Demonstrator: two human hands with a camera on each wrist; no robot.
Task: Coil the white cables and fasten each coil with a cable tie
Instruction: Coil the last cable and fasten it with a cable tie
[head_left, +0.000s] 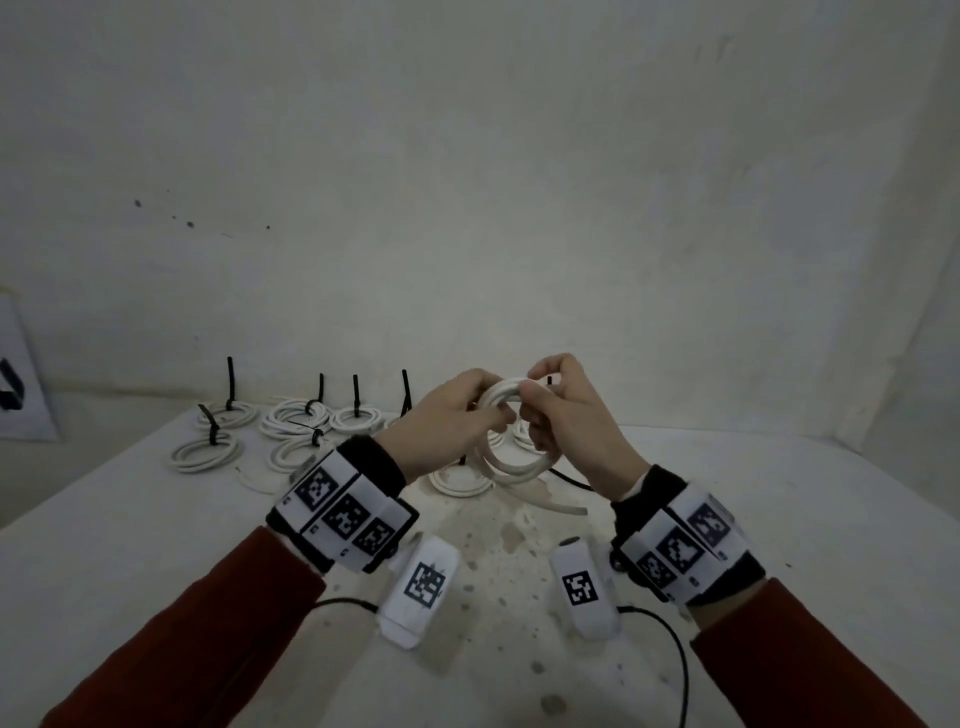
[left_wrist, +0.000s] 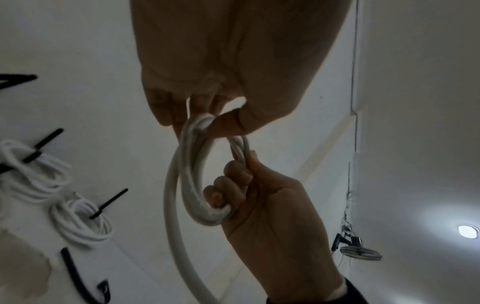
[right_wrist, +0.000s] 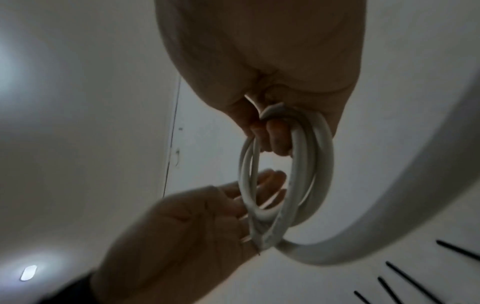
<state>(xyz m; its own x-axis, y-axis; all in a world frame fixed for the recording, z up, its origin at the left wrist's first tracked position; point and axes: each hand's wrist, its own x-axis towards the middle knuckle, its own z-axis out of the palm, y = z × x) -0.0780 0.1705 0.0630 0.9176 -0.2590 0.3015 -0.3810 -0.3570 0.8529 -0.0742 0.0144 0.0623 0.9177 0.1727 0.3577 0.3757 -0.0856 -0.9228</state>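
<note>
White cable coil (head_left: 511, 441) held up above tabletop (head_left: 156, 545) btwn both hands, a few loops stacked, w/ a loose tail (head_left: 556, 505) trailing down-right onto the surface.

Nearest the camera: two white marker blocks (head_left: 427, 587) lying on the stained tabletop, each w/ a black square code on top, thin black wires running off them. Both wrists wear white bands w/ same kind of codes; dark red sleeves below.

Left hand (head_left: 447, 423) grips the coil's left side: left wrist view shows thumb (left_wrist: 228, 123) pressed over the bunched loops and fingers (left_wrist: 166, 111) curled behind them. Right hand (head_left: 563, 415) grips the opposite side; its fingers (left_wrist: 228, 185) are hooked through the ring and curled round the loops, thumb pinching at the top. Right wrist view shows same: loops (right_wrist: 298, 164) hang from the curled right fingers, left palm (right_wrist: 187, 226) up against the lower edge. So both sets of fingers narrow, closed on the cable.

A black cable tie (head_left: 571, 478) lies on the surface just under/behind the coil, partly hidden.

Further back, left half of tabletop: several finished coils (head_left: 301, 418) in two rough rows, each cinched w/ a black tie, tie tails (head_left: 230, 382) sticking up. A couple more coils sit behind the hands, mostly hidden. A short white offcut (head_left: 254, 480) lies near the front row.

Behind all that: plain pale wall (head_left: 519, 182), a few dark specks. Far left edge, a white board (head_left: 21, 384) w/ a dark mark, leaning.
</note>
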